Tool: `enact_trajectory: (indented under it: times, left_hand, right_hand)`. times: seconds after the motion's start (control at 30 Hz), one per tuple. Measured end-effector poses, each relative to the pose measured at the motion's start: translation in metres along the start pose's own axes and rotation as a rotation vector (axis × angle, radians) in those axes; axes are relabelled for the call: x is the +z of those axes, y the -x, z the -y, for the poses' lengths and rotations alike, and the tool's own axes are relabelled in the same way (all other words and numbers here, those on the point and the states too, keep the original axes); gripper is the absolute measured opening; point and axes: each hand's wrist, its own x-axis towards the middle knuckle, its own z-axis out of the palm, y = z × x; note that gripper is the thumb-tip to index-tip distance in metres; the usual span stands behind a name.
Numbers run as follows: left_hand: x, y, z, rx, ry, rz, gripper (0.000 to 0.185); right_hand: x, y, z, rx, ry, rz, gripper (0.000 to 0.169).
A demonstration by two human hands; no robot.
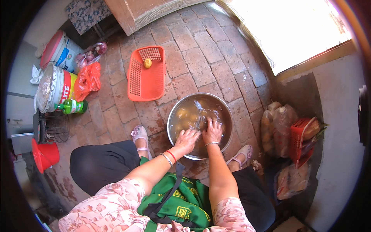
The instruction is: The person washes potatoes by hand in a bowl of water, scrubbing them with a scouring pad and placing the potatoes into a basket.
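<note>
A round metal basin [230, 127] of murky water stands on the brick floor between my feet. Several yellowish potatoes [183, 113] show blurred under the water in its left part. My left hand [187, 141] dips its fingertips into the water near the basin's middle, palm down. Close to its right, my right hand [213, 132] has its fingers partly in the water, spread a little. Whether either hand touches something below the surface is hidden by ripples and glare. Beyond the basin, to the left, a single potato [147, 63] lies in an orange plastic basket [146, 97].
At left stand plastic buckets [59, 87], a green bottle [72, 106], an orange plastic bag [88, 81], bagged onions [90, 56] and a red bucket [46, 155]. Filled plastic bags [282, 127] and a red basket [298, 139] line the right wall. A wooden furniture piece [139, 17] stands ahead.
</note>
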Motion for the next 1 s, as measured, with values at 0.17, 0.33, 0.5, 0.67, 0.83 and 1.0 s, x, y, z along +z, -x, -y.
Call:
enact_trajectory:
  times: [0.17,0.33,0.5,0.67,0.83,1.0]
  left_hand:
    - [-0.015,-0.024,0.005,-0.355,0.469,0.199,0.044]
    - [-0.016,-0.039,0.040,-1.130,1.768,0.180,0.028]
    - [0.030,-0.040,0.061,-0.826,2.252,-0.171,0.032]
    - [-0.003,-0.054,-0.016,-0.911,2.337,0.150,0.029]
    - [0.001,-0.054,-0.007,-0.979,2.285,0.020,0.033]
    - [0.033,-0.050,0.008,-0.872,2.539,-0.008,0.029]
  right_hand:
    - [0.027,0.009,-0.023,-0.062,0.104,0.072,0.064]
    - [-0.005,-0.010,-0.001,0.372,-0.419,-0.007,0.056]
    - [-0.046,0.016,0.098,-0.100,-0.737,-0.322,0.037]
    - [-0.052,-0.035,0.049,0.395,-0.751,-0.263,0.031]
    - [-0.052,-0.018,0.055,0.189,-0.870,-0.381,0.029]
    - [-0.057,-0.011,0.089,0.078,-0.672,-0.418,0.026]
